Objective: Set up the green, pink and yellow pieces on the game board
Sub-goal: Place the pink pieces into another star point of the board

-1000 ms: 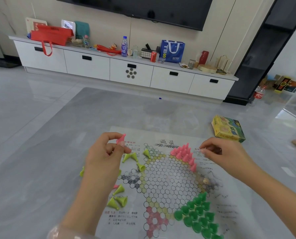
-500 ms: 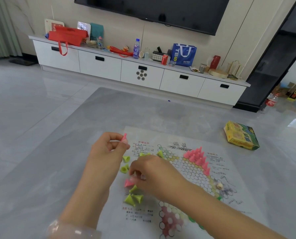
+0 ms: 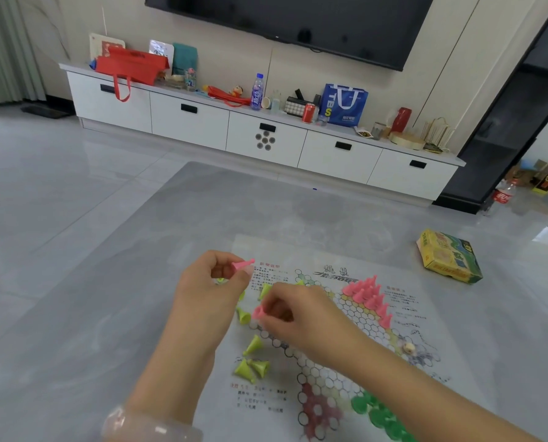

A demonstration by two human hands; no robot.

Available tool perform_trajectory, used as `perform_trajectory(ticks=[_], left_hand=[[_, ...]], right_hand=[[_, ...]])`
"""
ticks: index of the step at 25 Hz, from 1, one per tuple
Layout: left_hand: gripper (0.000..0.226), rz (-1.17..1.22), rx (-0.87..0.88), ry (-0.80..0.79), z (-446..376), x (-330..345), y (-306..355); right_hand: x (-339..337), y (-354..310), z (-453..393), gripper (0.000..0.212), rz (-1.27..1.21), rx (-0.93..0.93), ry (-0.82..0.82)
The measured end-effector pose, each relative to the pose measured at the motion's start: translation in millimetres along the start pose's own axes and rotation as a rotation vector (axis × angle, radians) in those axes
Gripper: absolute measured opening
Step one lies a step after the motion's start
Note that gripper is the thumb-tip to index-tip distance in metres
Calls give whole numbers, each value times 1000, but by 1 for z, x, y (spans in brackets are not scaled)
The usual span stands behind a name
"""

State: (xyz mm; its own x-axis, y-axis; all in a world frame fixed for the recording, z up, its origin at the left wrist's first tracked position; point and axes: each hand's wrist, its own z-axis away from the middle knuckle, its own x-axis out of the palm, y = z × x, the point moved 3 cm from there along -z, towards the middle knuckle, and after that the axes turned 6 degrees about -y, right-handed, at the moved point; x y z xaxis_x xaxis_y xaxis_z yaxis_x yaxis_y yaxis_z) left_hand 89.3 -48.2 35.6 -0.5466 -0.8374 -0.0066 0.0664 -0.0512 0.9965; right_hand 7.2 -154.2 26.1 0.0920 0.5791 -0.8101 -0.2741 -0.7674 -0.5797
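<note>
A paper game board (image 3: 339, 327) with a hexagon grid lies on the grey table. My left hand (image 3: 212, 285) pinches a pink cone piece (image 3: 242, 265) above the board's left edge. My right hand (image 3: 293, 312) reaches across the board and pinches a second pink piece (image 3: 258, 312) just above the paper. A cluster of pink pieces (image 3: 368, 295) stands in the board's far right corner. Green pieces (image 3: 381, 416) fill the near corner, partly hidden by my right forearm. Several yellow-green cones (image 3: 253, 366) lie tipped over on the board's left side.
The yellow game box (image 3: 448, 256) lies on the table to the right of the board. A small beige bead (image 3: 408, 347) sits on the board's right part. A white TV cabinet (image 3: 266, 138) with bags and bottles stands beyond the table.
My right hand crossed from the pink cluster to the left side, took a loose pink piece and lifted it slightly. My left hand keeps its pink piece. The camera shifted left.
</note>
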Motion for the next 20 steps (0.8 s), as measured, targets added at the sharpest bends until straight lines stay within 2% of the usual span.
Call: perform_trajectory(ticks=[3, 6, 10, 13, 17, 20], left_hand=[[3, -13, -19, -26, 1, 4, -2], [4, -38, -31, -26, 2, 7, -3], [2, -66, -26, -46, 3, 16, -6], [3, -92, -29, -52, 1, 20, -8], [4, -121, -26, -52, 0, 26, -7], [4, -130, -34, -46, 0, 27, -7]], right_hand=[[-33, 26, 23, 10, 81, 89, -22], [-80, 63, 38, 11, 84, 201, 116], [-118, 101, 47, 17, 258, 258, 229], [-114, 109, 45, 12, 321, 239, 194], [-94, 109, 40, 9, 506, 169, 51], [-85, 110, 36, 14, 617, 160, -8]])
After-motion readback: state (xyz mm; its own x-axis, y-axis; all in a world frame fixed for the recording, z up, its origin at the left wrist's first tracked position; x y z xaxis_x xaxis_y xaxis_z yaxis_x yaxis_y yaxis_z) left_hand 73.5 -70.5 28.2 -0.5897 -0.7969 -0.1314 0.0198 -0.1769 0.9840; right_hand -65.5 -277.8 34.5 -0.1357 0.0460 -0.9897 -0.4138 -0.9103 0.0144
